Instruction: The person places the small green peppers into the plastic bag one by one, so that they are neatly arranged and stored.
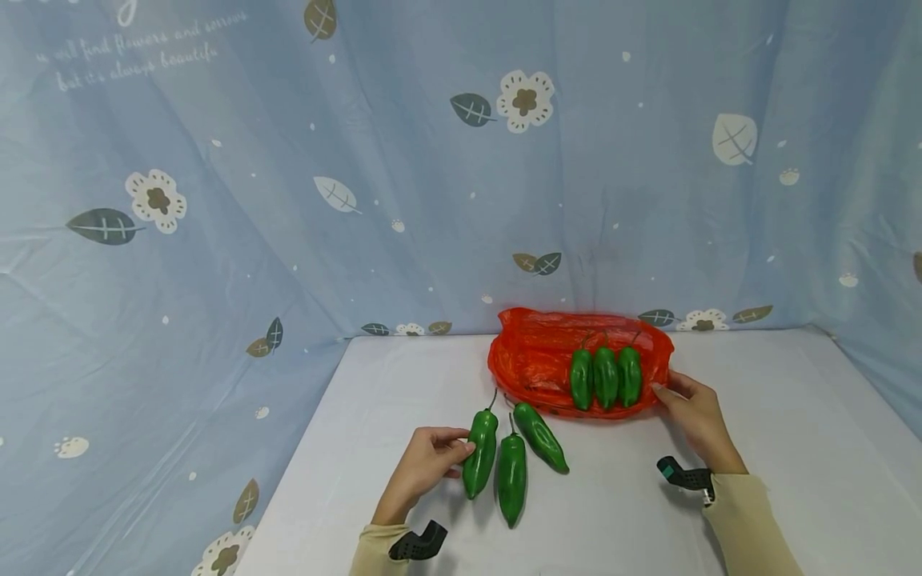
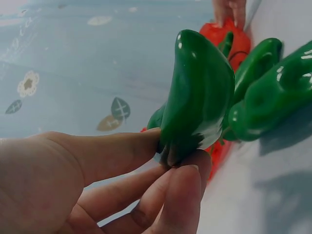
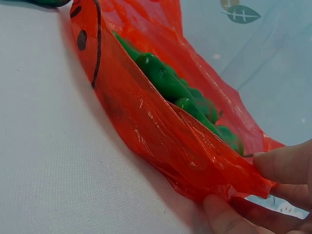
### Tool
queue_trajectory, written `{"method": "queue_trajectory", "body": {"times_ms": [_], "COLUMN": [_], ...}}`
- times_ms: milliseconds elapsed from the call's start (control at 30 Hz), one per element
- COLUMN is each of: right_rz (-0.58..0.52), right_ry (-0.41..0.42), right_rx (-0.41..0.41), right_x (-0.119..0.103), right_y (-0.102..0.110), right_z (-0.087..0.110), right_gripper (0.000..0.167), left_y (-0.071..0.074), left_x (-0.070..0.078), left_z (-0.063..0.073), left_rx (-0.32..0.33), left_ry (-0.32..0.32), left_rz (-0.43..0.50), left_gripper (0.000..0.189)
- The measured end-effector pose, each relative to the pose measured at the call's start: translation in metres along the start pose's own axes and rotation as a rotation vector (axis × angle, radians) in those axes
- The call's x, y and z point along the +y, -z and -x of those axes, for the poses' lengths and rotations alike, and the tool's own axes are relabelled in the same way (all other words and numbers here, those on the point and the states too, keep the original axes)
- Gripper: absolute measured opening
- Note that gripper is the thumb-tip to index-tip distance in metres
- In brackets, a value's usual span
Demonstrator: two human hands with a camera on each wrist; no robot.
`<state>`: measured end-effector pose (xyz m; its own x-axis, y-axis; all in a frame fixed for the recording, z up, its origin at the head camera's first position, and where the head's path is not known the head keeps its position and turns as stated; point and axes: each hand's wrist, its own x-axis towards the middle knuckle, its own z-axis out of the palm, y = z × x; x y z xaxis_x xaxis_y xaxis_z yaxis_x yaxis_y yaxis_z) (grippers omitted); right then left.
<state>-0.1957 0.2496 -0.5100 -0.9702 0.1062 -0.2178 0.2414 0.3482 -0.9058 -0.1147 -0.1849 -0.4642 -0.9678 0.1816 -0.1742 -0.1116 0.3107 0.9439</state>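
My left hand (image 1: 430, 458) pinches a green pepper (image 1: 480, 454) between thumb and fingers, its stem pointing away from me. In the left wrist view the thumb and fingers grip the lower end of that pepper (image 2: 197, 92). Beside it lie two more green peppers, one lengthwise (image 1: 512, 480) and one slanted (image 1: 540, 436). A red plastic bag (image 1: 533, 370) lies spread behind them, with three green peppers (image 1: 606, 376) side by side in its right part. My right hand (image 1: 695, 420) pinches the bag's right edge; the right wrist view shows thumb and fingers on the red film (image 3: 180, 161).
The white table (image 1: 619, 512) reaches back to a blue printed curtain (image 1: 432, 160), which also hangs along its left side. Black wrist cameras are strapped on the left wrist (image 1: 419, 542) and the right wrist (image 1: 684, 476).
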Motion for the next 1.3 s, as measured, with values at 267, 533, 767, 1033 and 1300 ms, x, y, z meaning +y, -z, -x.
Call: {"method": "queue_trajectory", "body": {"times_ms": [267,533,767,1033,1300], "right_rz": [-0.004,-0.020,0.003,0.028,0.028], "right_ry": [0.000,0.015,0.013,0.008,0.016], "right_rx": [0.004,0.012,0.007,0.006,0.007], "right_x": [0.000,0.001,-0.001,-0.004,-0.005], "right_y": [-0.001,-0.002,-0.001,0.000,0.000], "right_z": [0.000,0.001,0.001,0.003,0.003], "right_gripper": [0.065,0.063,0.064,0.065,0.064], "left_y": [0.000,-0.001,-0.002,-0.003,-0.006], "left_x": [0.009,0.016,0.021,0.028,0.036], "left_z": [-0.005,-0.012,-0.022,-0.031,-0.042], "left_rx": [0.000,0.009,0.013,0.018,0.024], "left_ry": [-0.016,-0.035,-0.043,-0.052,-0.064], "left_rz": [-0.008,0.000,-0.007,-0.006,-0.001], "left_gripper": [0.040,0.038,0.037,0.039,0.038]}}
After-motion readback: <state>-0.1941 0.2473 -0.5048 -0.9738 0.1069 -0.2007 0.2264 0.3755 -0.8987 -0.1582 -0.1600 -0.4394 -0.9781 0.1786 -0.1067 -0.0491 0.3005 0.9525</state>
